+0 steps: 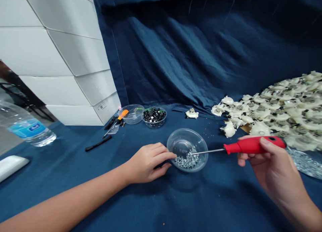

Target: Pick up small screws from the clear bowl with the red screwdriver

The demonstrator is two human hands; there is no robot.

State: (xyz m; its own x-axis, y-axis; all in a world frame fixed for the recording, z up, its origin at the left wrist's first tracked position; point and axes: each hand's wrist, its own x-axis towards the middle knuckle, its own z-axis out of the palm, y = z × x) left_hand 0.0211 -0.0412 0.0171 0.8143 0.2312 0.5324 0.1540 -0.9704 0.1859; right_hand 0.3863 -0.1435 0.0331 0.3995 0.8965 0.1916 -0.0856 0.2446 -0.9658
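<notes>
A clear plastic bowl [176, 137] stands on the blue cloth in front of me, with a heap of small silver screws [186, 160] in it. My left hand [152, 162] is closed on the bowl's left rim, index finger over the edge and thumb low outside. In my right hand [270, 161] is a screwdriver [251, 145] with a red handle, held almost level. Its thin metal shaft reaches left over the bowl's rim, and the tip is among the screws. Whether a screw sits on the tip is too small to tell.
Behind stands a tub of small black parts [154, 116], beside a clear lid [134, 113] and an orange-handled screwdriver [122, 114]. Cream plastic parts [266, 113] are piled at right; one cream part [192, 113] lies apart. White boxes [83, 88] and a water bottle [30, 128] stand left.
</notes>
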